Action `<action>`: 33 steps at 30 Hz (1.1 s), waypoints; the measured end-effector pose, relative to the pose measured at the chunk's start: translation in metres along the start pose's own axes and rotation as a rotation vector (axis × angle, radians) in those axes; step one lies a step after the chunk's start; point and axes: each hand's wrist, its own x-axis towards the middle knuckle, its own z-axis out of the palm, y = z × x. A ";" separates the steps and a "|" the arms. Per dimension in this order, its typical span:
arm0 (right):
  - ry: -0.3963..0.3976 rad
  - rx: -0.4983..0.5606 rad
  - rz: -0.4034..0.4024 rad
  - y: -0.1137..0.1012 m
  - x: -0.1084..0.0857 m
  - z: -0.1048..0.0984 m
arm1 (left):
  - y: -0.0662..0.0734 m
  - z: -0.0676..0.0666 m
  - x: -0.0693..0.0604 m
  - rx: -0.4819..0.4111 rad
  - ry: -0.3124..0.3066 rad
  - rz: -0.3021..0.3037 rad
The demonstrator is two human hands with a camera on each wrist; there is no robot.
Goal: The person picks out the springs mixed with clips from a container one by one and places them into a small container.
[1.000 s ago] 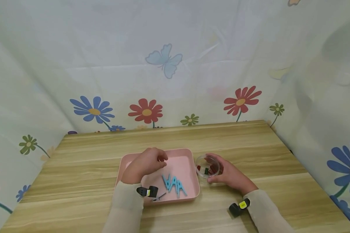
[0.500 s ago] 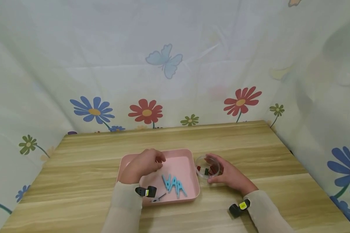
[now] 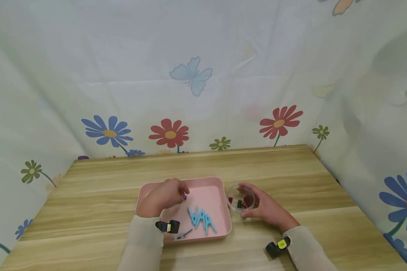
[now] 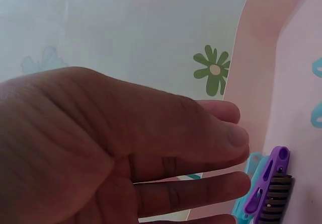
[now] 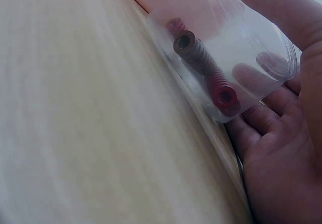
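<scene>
My left hand hovers over the left part of a pink tray, its fingers fairly straight and thumb near the index finger. Nothing shows between them. Just past the fingertips in the left wrist view lie a purple clip, a dark coil spring and part of a light blue clip. Several light blue clothespins lie in the tray. My right hand grips a clear plastic cup, thumb and fingers round its side. Inside are red springs and a dark spring.
A small dark-tipped piece lies by the tray's front wall, partly hidden by the left wrist camera. The cup stands close to the tray's right wall on the wooden table. A flowered curtain hangs behind.
My left hand has shifted slightly left, and a purple bit has come into view under its fingertips. The head view has tilted a little upward. The right hand stays on the cup.
</scene>
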 end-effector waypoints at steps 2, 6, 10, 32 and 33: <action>-0.003 0.005 -0.006 0.001 0.000 0.001 | -0.001 0.001 0.000 0.000 0.000 -0.004; -0.008 0.025 -0.003 0.003 0.000 0.001 | -0.002 0.002 0.000 0.000 -0.005 -0.007; -0.008 0.031 0.006 0.003 0.000 0.001 | -0.004 0.002 0.000 -0.003 -0.009 -0.013; -0.006 0.018 0.010 -0.001 0.001 0.000 | -0.010 0.002 0.000 0.081 -0.021 -0.018; -0.011 0.021 0.006 -0.001 0.000 0.000 | -0.011 0.003 0.000 0.084 -0.021 -0.018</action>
